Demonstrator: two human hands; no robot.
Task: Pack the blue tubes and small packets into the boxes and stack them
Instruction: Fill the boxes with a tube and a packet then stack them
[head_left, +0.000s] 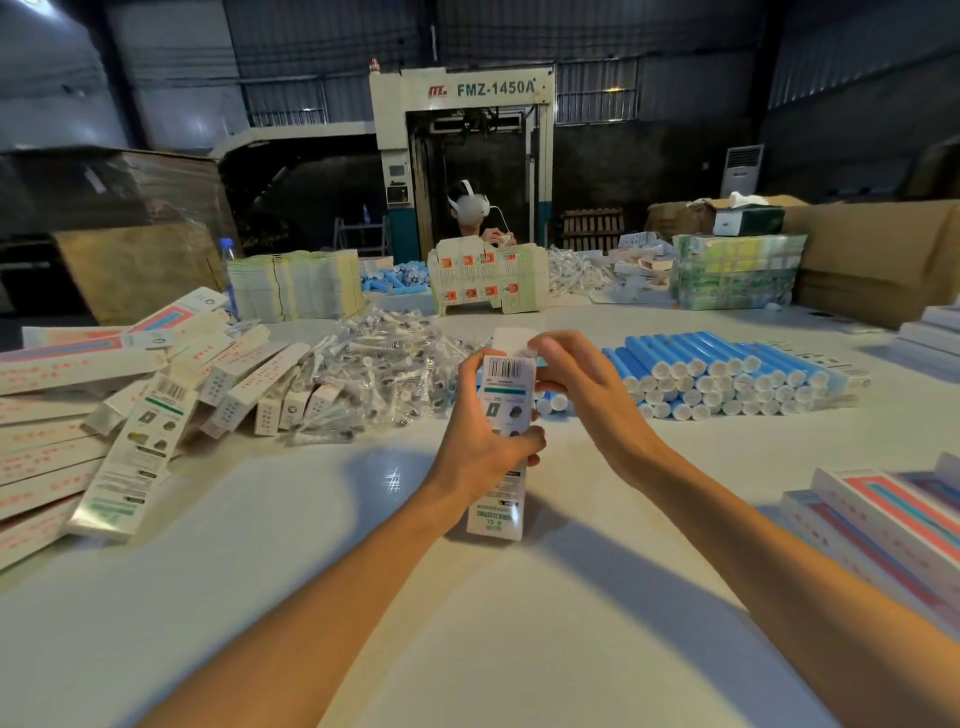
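White table (467, 623), held box (506, 397), FMZ-1450A machine (397, 150), dim walls (857, 78)

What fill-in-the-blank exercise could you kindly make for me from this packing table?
The left hand grips the tall white printed cardboard box, which stands ___ on the white table.
The right hand pinches the box's ___ flap.
The stacked white-capped plastic tubes are ___.
The heap of small clear packets lies on the box's ___ side.
Missing words: upright; top; blue; left.
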